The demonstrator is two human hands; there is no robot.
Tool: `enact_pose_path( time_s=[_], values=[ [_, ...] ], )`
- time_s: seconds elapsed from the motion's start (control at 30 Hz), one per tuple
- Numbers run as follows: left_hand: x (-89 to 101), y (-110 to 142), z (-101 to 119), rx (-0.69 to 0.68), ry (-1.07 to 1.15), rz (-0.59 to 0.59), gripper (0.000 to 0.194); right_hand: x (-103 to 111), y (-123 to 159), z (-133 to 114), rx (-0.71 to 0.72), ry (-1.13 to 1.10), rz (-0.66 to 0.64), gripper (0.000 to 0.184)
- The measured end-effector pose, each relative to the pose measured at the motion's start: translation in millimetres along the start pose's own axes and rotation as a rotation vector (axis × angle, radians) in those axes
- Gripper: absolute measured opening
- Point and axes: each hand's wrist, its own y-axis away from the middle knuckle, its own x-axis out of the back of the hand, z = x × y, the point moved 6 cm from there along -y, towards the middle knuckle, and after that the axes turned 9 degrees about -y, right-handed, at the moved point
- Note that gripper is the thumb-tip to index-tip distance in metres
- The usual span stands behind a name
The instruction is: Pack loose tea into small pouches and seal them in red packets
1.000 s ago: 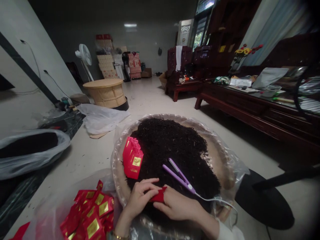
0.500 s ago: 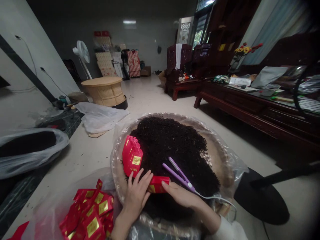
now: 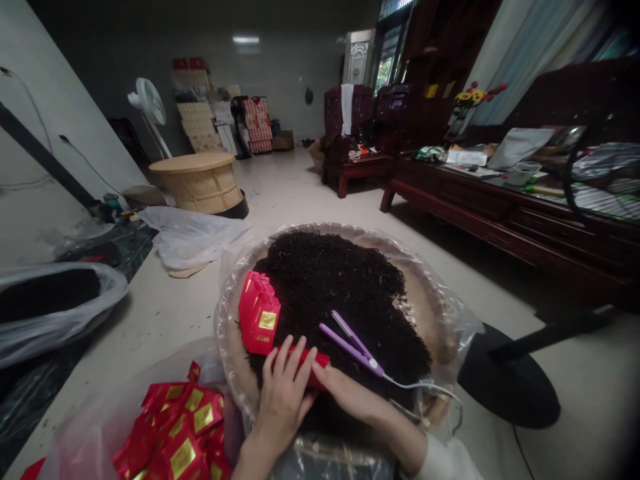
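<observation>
Clear plastic makes up the bag (image 3: 114, 287) at far left, with dark loose leaf (image 3: 47, 293) inside it. Nearer the person, a second plastic bag (image 3: 95, 413) holds a jumble of red packets (image 3: 175, 427) with gold squares. Next comes the round tray (image 3: 231, 350), lined with plastic and heaped with more dark leaf (image 3: 345, 277); a neat bundle of red packets (image 3: 259, 317) leans at its left side, just beyond the left hand (image 3: 283, 393).

That hand is palm down, fingers stretched out and a little apart, thumb set away from them, laid over a single red packet (image 3: 323, 361) at the near side of the heap. The packet's long axis runs roughly left to right, across the left fingers. The left hand covers its left and middle part; the right hand (image 3: 347, 393) touches it from the right, fingers pointing left. How tightly the right hand is closed I cannot tell, as its far side is hidden.

Just beyond the right hand, the purple sealing tool (image 3: 357, 351) lies parted on the leaf, its hinge end nearest that hand and its open tips pointing away to the left. A white cord (image 3: 415, 385) trails from it to the right.
</observation>
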Motion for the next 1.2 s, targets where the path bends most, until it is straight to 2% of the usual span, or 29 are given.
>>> enact_pose_path(
  time_s=[0.1, 0.27, 0.33, 0.4, 0.43, 0.5, 0.57, 0.67, 0.8, 0.93, 1.0, 1.07, 1.13, 1.2],
  values=[
    [-3.9, -1.1, 6.4, 0.007, 0.118, 0.041, 0.062, -6.9, -2.7, -1.1, 0.008, 0.056, 0.024, 0.084],
    [-15.7, 5.5, -12.4, 0.146, 0.294, 0.153, 0.049, -4.0, 4.0, -17.6, 0.085, 0.059, -0.014, 0.074],
    [-19.2, 8.2, -22.3, 0.27, 0.371, 0.179, 0.043, 11.4, 10.0, -26.6, 0.191, 0.179, 0.084, 0.063],
    [-23.0, 10.9, -31.0, 0.42, 0.441, 0.176, 0.04, 35.2, 17.2, -32.2, 0.298, 0.474, 0.306, 0.045],
    [-24.6, 12.3, -34.2, 0.487, 0.472, 0.171, 0.041, 46.5, 20.3, -32.0, 0.319, 0.661, 0.417, 0.041],
    [-26.9, 14.9, -38.0, 0.59, 0.526, 0.166, 0.043, 64.8, 20.9, -21.3, 0.244, 0.956, 0.529, 0.062],
    [-28.0, 16.9, -39.6, 0.654, 0.564, 0.172, 0.045, 77.2, 16.7, -4.7, 0.142, 1.078, 0.508, 0.077],
    [-29.3, 19.1, -41.3, 0.709, 0.599, 0.189, 0.046, 89.7, 10.4, 10.7, 0.125, 1.054, 0.449, 0.081],
    [-30.8, 21.4, -44.8, 0.749, 0.604, 0.229, 0.045, 116.3, 9.1, 7.3, 0.185, 1.026, 0.513, 0.077],
    [-34.3, 22.7, -46.4, 0.758, 0.598, 0.247, 0.044, 140.3, 3.5, -5.9, 0.135, 1.136, 0.548, 0.07],
    [-36.2, 22.6, -46.2, 0.769, 0.604, 0.243, 0.044, 137.0, -8.8, -16.5, 0.137, 1.209, 0.509, 0.065],
    [-36.7, 21.6, -45.6, 0.773, 0.614, 0.249, 0.044, 121.3, -31.1, -28.0, 0.177, 1.282, 0.428, 0.061],
    [-36.1, 20.6, -45.5, 0.773, 0.625, 0.264, 0.044, 99.7, -63.2, -36.0, 0.192, 1.36, 0.318, 0.063],
    [-35.9, 20.5, -46.2, 0.782, 0.629, 0.276, 0.045, 81.9, -100.5, -42.7, 0.19, 1.388, 0.267, 0.067]
  ],
)
